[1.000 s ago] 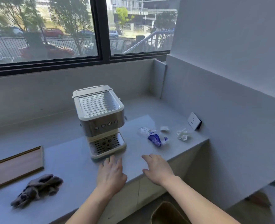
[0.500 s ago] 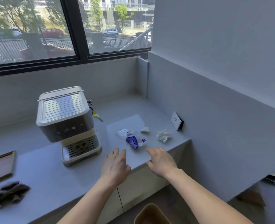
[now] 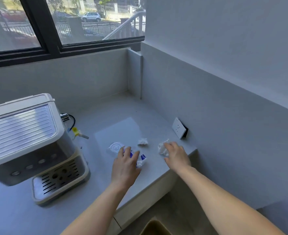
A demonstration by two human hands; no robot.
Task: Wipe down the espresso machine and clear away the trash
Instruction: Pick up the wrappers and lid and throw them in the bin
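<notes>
head-worn view, looking down, counter (image 3: 156,119) near

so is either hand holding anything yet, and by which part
Nothing is lifted. The left hand covers the blue wrapper with straight fingers; the right hand touches the crumpled tissue, grip unclear.

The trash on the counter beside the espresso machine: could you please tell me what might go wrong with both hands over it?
The crumpled tissue under the right hand lies close to the counter edge; a loose grab could knock it to the floor, beside the bin. The left hand covers the blue wrapper, so the clear lid and the small paper scrap next to it might get left behind.
</notes>
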